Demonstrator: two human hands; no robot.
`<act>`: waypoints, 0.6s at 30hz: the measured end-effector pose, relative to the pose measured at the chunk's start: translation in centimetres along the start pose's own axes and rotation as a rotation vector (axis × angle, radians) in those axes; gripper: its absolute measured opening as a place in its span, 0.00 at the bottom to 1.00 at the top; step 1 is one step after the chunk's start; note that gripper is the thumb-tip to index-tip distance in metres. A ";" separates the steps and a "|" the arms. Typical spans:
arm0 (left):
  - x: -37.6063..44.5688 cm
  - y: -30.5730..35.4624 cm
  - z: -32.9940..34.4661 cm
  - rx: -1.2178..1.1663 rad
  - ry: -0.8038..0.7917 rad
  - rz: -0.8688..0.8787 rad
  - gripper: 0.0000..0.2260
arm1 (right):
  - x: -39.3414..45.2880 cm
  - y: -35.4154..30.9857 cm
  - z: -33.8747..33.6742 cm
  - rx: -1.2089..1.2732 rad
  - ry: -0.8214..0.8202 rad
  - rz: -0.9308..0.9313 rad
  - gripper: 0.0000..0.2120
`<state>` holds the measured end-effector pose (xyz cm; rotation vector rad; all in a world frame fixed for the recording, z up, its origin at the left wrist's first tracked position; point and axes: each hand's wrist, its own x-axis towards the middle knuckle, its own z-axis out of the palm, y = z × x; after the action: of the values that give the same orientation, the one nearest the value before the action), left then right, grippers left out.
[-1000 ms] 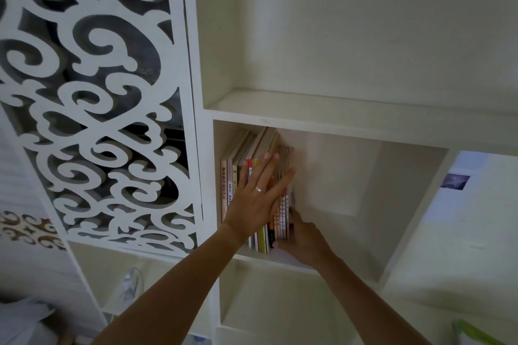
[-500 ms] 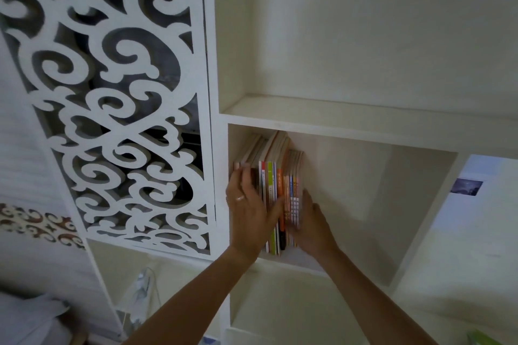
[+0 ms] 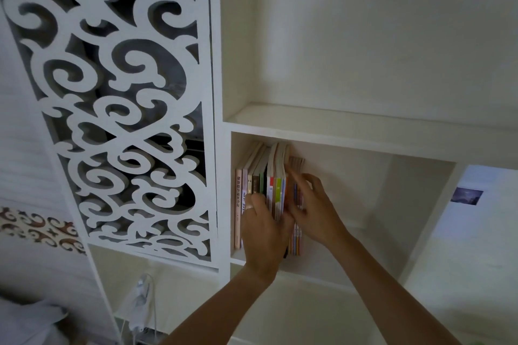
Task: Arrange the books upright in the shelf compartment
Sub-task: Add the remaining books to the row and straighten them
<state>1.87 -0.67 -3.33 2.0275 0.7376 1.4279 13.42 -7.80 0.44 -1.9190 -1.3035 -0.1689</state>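
Head view: books [image 3: 276,193] are seen standing packed at the left end of the shelf compartment [image 3: 344,274], w/ the left-most spines touching the side wall. The left hand [image 3: 263,235] is laid flat over the lower spines, fingers extended, nothing gripped; a ring is worn on it. The right hand [image 3: 314,213] is half open, fingertips pressed at the thin books on the right of the row, no firm grasp made out. For the step to be done well, the row should be braced from the left while the loose right-hand vols are pushed in square & flush, since the tops look fanned and tilted. Rest of the compartment, approx. two thirds, is bare white board. Fretwork panel [image 3: 117,109] is set just left of the shelf unit; a pale wall w/ a small picture [image 3: 466,195] is seen far right.
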 end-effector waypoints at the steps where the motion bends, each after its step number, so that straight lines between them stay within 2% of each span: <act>1: -0.2 -0.1 0.0 -0.007 0.003 0.004 0.15 | 0.0 0.1 0.0 0.013 0.003 -0.001 0.37; 6: 0.3 -0.7 0.7 0.059 -0.061 -0.121 0.28 | 0.4 -0.1 0.4 -0.003 0.009 0.016 0.38; 10: -0.1 -0.1 -0.2 0.022 0.006 -0.128 0.23 | 0.4 -0.5 0.8 0.006 0.037 0.047 0.37; 14: -2.2 -0.3 -0.7 -0.075 0.080 -0.123 0.28 | 0.2 -0.3 1.4 0.005 0.041 0.090 0.37; 18: -1.8 -0.9 0.3 -0.169 0.102 -0.219 0.27 | -0.1 -0.1 1.8 0.011 0.045 0.094 0.36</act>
<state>1.57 -1.32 -5.21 1.7013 0.8250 1.4221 12.75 -6.61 -0.81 -1.9515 -1.1798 -0.1560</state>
